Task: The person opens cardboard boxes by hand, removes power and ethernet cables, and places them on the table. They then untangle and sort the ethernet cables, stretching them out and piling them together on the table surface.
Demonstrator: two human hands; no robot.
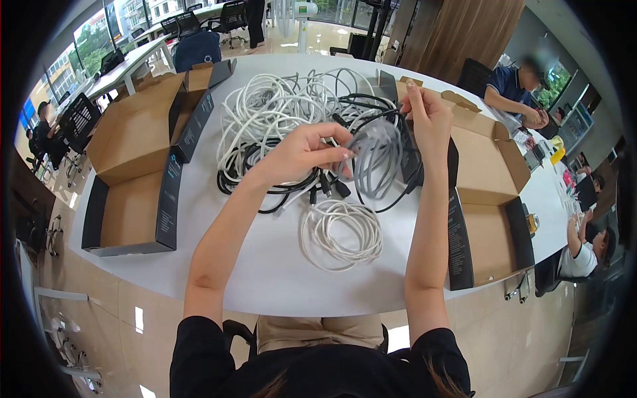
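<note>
A loosely coiled grey cable [377, 162], blurred by motion, hangs over the table between my hands. My left hand [312, 151] pinches its left side between thumb and fingers. Higher and to the right, my right hand [428, 113] is closed in a pinch; what its fingertips hold is too small to make out. A black cable [391, 106] runs close by the right hand. Beyond my hands lies a big tangle of white cables [272, 109], with black plugs [340, 190] at its near side. A coiled white cable [352, 232] rests nearer to me.
Open cardboard boxes with black outsides stand at left [133, 205] and right [490, 232] on the white table [292, 285]. More open boxes adjoin them farther back. A person in dark blue [507, 86] sits at the far right, and others sit along the right side.
</note>
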